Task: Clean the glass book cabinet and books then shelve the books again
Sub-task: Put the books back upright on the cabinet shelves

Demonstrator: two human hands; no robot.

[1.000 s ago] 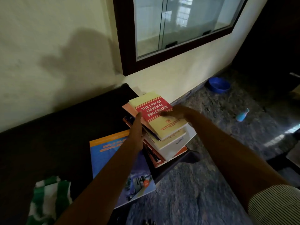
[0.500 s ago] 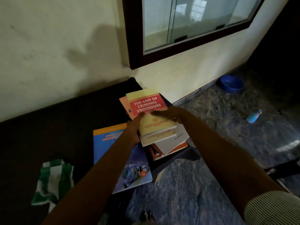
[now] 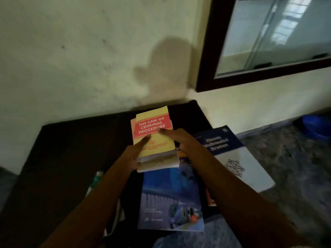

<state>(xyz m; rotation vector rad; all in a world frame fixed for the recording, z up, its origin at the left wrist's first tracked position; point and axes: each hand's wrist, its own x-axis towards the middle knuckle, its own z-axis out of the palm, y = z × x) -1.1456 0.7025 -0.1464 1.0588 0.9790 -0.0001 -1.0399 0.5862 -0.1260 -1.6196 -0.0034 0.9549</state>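
A yellow book with a red title panel, "The Law of Criminal Procedure", lies on top of a small stack of books that both my hands hold. My left hand grips the stack's left edge with its thumb on the cover. My right hand grips the right edge, thumb on the red panel. Below the stack lies a blue book with a train on its cover. To its right a book titled "Discrete Mathematical Structure" lies flat. The glass book cabinet, in a dark wooden frame, is set in the wall at upper right.
The books rest on a dark bench against a cream wall. A green and white cloth shows by my left forearm. A blue bowl stands on the stone floor at far right.
My hands have lifted the top few books off the pile and moved them left, uncovering the "Discrete Mathematical Structure" book. My view has swung left, so the cabinet and bowl sit further right.
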